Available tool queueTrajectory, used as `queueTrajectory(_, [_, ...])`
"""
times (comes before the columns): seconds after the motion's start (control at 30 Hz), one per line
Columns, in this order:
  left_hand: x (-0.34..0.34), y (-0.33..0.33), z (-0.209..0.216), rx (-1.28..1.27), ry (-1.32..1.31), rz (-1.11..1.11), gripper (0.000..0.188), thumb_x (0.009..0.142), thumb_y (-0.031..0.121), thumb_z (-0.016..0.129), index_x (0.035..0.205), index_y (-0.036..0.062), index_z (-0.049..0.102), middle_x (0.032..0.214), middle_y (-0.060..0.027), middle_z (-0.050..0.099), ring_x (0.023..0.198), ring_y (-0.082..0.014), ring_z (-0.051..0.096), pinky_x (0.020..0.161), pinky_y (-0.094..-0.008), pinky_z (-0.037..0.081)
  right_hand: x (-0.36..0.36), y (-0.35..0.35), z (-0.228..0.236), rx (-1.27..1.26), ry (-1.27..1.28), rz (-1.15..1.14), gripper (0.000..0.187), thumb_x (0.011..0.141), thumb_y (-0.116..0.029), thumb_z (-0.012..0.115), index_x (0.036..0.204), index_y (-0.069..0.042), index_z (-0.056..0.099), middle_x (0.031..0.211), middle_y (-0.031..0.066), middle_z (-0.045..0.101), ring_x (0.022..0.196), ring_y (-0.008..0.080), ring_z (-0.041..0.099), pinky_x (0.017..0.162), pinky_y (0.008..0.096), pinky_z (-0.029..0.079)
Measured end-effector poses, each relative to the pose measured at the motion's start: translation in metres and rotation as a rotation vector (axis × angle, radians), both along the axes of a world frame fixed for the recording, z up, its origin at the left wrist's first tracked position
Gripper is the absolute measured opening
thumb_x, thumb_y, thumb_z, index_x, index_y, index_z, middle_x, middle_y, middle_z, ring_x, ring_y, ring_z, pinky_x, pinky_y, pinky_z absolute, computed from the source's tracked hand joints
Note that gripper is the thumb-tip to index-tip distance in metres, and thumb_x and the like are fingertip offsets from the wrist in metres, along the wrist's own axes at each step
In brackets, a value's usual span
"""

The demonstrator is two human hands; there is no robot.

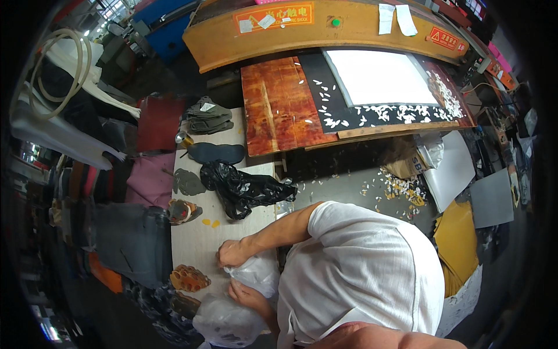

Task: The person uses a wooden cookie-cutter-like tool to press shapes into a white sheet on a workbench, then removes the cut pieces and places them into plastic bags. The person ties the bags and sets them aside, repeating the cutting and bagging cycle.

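A translucent white plastic bag [258,273] lies at the edge of a pale table [192,244], close against my white shirt. My right hand [233,254] is the upper one in the picture and is closed on the bag's gathered top. Just below it, my left hand [249,295] pinches the same bag with bent fingers. What the bag holds cannot be made out. Near my left forearm is a second translucent bag [226,320], with brownish shapes faintly showing through. Beside my hands lies a stack of orange-brown pieces [190,278] with rounded, scalloped edges.
Farther along the table are a crumpled black plastic bag [244,189], dark flat pieces [216,153], small yellow scraps [210,223] and a folded dark bundle [209,119]. Behind stands an orange machine [325,35] with white offcuts on its board. Sheet materials [131,238] hang past the table.
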State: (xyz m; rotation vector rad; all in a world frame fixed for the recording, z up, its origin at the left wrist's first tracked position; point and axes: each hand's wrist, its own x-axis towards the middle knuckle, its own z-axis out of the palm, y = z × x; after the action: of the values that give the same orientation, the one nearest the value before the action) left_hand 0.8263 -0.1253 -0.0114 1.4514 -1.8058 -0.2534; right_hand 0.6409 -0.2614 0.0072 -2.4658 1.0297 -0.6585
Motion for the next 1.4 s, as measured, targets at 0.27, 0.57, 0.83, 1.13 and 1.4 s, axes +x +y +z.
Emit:
queueTrajectory(0.27, [0.023,0.050,-0.045,0.543,-0.149,0.078,0.030,0.103,0.019,0.055,0.103,-0.0072,0.068,0.100,-0.0211,0.068,0.086,-0.0333,0.065,0.080,-0.0431,0.051,-0.022,-0.004,-0.019,0.382,0.092,-0.245,0.014,0.082,-0.015,0.062,0.088,-0.007,0.071,0.088,0.0157,0.072,0.087,0.0379,0.070,0.079,0.0460,0.056])
queueTrajectory(0.57, [-0.037,-0.020,0.031,0.570,0.581,0.141,0.026,0.099,0.017,0.060,0.097,-0.0081,0.062,0.091,-0.0112,0.065,0.065,-0.0191,0.058,0.060,-0.0316,0.048,0.002,0.011,0.016,0.498,-0.346,-0.012,0.012,0.077,-0.012,0.065,0.086,-0.006,0.071,0.083,0.0135,0.072,0.080,0.0310,0.069,0.072,0.0424,0.054])
queueTrajectory(0.83, [-0.025,-0.039,0.000,0.674,0.551,0.120,0.030,0.098,0.024,0.059,0.095,-0.0061,0.064,0.073,-0.0027,0.056,0.061,-0.0123,0.050,0.052,-0.0298,0.043,-0.008,0.017,0.009,0.449,-0.235,-0.009,0.020,0.075,-0.016,0.070,0.092,-0.006,0.073,0.085,0.0135,0.073,0.082,0.0302,0.070,0.074,0.0426,0.054])
queueTrajectory(1.13, [-0.031,-0.033,0.012,0.693,0.549,0.322,0.034,0.100,0.030,0.058,0.099,-0.0035,0.066,0.069,-0.0015,0.053,0.054,-0.0127,0.046,0.047,-0.0301,0.037,0.002,0.025,-0.018,0.778,-0.491,-0.072,0.022,0.077,-0.017,0.067,0.095,-0.004,0.072,0.083,0.0089,0.070,0.077,0.0233,0.066,0.071,0.0385,0.053])
queueTrajectory(1.4, [-0.031,-0.029,0.007,0.720,0.654,0.306,0.034,0.098,0.032,0.065,0.104,-0.0010,0.064,0.073,-0.0015,0.054,0.053,-0.0119,0.045,0.045,-0.0276,0.035,-0.004,0.029,-0.010,1.187,-0.691,-0.179,0.022,0.080,-0.014,0.070,0.098,-0.003,0.070,0.079,0.0015,0.064,0.070,0.0130,0.059,0.059,0.0298,0.046])
